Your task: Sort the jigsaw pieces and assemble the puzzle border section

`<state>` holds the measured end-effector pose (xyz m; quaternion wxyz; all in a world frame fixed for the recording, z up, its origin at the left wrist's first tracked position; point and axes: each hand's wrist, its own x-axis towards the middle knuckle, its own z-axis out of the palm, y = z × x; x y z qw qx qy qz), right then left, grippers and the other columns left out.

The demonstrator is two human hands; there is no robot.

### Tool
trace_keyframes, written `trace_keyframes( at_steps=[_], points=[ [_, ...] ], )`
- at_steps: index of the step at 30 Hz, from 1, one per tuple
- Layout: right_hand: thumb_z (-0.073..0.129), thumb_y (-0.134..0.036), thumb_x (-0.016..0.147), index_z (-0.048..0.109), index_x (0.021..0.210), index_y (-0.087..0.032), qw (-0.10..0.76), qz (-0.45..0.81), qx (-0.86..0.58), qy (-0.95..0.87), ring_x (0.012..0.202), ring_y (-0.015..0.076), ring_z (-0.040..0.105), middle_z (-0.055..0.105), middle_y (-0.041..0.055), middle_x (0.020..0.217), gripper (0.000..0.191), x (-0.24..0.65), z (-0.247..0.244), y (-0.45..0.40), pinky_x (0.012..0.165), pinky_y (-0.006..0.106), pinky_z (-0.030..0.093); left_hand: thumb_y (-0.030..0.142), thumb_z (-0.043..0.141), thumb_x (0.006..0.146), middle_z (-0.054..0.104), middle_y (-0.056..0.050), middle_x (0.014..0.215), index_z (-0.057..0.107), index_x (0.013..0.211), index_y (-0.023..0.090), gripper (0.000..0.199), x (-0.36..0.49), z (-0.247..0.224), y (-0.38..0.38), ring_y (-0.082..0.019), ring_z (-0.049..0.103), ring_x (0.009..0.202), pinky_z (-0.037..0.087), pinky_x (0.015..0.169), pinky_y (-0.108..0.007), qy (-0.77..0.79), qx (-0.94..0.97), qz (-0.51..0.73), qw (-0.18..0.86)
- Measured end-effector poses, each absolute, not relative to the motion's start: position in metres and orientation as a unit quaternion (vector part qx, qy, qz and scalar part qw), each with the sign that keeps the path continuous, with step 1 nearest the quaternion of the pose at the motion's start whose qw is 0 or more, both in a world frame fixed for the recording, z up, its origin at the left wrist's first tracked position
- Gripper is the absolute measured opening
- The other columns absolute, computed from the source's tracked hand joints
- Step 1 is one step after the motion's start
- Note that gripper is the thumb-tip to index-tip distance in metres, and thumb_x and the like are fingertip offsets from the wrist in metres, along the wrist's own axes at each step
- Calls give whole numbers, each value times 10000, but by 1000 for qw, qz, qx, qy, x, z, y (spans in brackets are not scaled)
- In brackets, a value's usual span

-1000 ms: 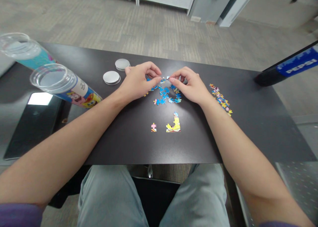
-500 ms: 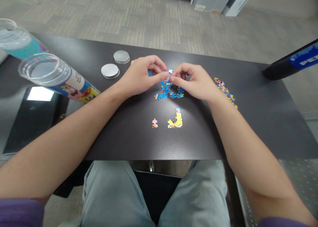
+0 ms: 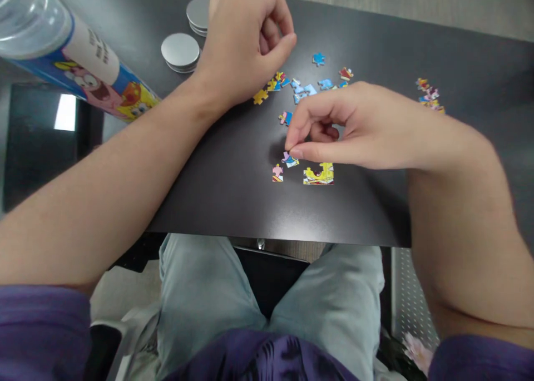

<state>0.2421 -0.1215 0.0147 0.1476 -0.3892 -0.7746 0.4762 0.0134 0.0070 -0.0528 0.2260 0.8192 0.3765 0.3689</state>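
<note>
My right hand [image 3: 350, 126] pinches a small jigsaw piece [image 3: 290, 159], purple, blue and white, between thumb and index finger. Just below it on the dark table lies a pink edge piece [image 3: 277, 173]. A joined yellow section [image 3: 319, 175] lies to the right, partly under my right hand. My left hand [image 3: 250, 44] hovers farther back with curled fingers, thumb and index tips together; whether anything is between them is hidden. Near it are yellow pieces [image 3: 261, 96], light blue pieces [image 3: 303, 90] and a lone blue piece [image 3: 319, 59]. A pink and blue piece [image 3: 285, 118] lies beside my right fingertips.
Stacked grey discs [image 3: 180, 50] lie behind my left wrist. A clear-topped cartoon tube [image 3: 95, 64] stands at the left, near a dark glossy tablet-like object [image 3: 39, 147]. More pieces [image 3: 429, 95] form a pile at the right. The table's front edge [image 3: 283, 238] runs above my lap.
My hands have parted: the right came nearer, bringing a piece beside the pink one, while the left stays over the back. The view has shifted, and the loose pieces appear more spread out.
</note>
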Motion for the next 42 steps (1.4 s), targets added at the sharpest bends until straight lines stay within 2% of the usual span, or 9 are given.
trace_keyframes(
  at_steps=[4, 10, 16, 18, 24, 31, 35, 40, 42],
  points=[
    [849, -47, 1077, 898, 1100, -273, 97, 477, -393, -780, 658, 166, 645, 768, -56, 755, 232, 238, 20, -125, 580, 359, 463, 71, 834, 1047, 914, -46, 924, 904, 1120, 215, 176, 15, -67, 15, -267, 808, 807, 560, 939, -507, 323, 835, 417, 157],
    [842, 95, 969, 839, 925, -288, 109, 498, -408, -757, 614, 145, 694, 830, -81, 765, 385, 232, 20, -129, 574, 353, 519, 121, 799, 1145, 943, -133, 1035, 987, 1312, 82, 254, 14, -69, 24, -326, 900, 926, 665, 912, -480, 329, 847, 379, 176],
    [864, 71, 994, 795, 909, -289, 97, 481, -423, -762, 580, 150, 715, 798, -92, 705, 376, 228, 21, -132, 529, 358, 499, 13, 719, 1209, 968, -136, 1218, 957, 1486, 31, 366, 26, -50, 2, -404, 957, 1192, 711, 1172, -563, 420, 844, 297, 152],
    [873, 63, 983, 790, 906, -286, 88, 469, -432, -766, 570, 154, 695, 776, -92, 690, 368, 226, 20, -132, 547, 358, 501, -4, 685, 1229, 976, -134, 1260, 942, 1532, 24, 398, 29, -41, -6, -418, 958, 1268, 718, 1197, -562, 442, 842, 273, 148],
    [814, 94, 960, 786, 915, -274, 90, 467, -445, -758, 556, 149, 686, 756, -97, 675, 373, 222, 18, -133, 558, 336, 501, 26, 685, 1262, 991, -87, 1351, 931, 1606, 77, 426, 33, -24, -19, -389, 952, 1360, 710, 1252, -529, 486, 832, 229, 140],
    [845, 108, 943, 810, 933, -270, 72, 459, -455, -760, 648, 173, 742, 787, -77, 740, 379, 222, 21, -134, 626, 343, 529, 127, 637, 1313, 974, -16, 1456, 929, 1663, 174, 457, 36, -15, -26, -395, 908, 1491, 651, 1352, -577, 518, 833, 168, 101],
    [842, 43, 982, 807, 948, -277, 67, 451, -449, -768, 630, 172, 693, 772, -71, 723, 324, 224, 21, -133, 629, 366, 497, 208, 597, 1367, 958, -15, 1510, 930, 1654, 155, 443, 36, -13, -28, -376, 878, 1544, 628, 1377, -540, 535, 828, 138, 94],
    [973, -317, 1040, 798, 1005, -315, 60, 397, -405, -821, 714, 200, 689, 803, -46, 839, 179, 228, 17, -131, 679, 416, 481, 156, 615, 1359, 959, 33, 1499, 885, 1740, 229, 473, 36, -13, -28, -337, 884, 1536, 635, 1364, -508, 527, 833, 137, 97],
    [945, -359, 1036, 790, 1009, -313, 57, 369, -388, -842, 750, 206, 689, 826, -26, 922, 164, 229, 15, -130, 716, 429, 488, 156, 613, 1356, 959, 24, 1495, 879, 1744, 215, 474, 34, -15, -27, -336, 887, 1530, 636, 1364, -509, 521, 836, 142, 98]
  ],
)
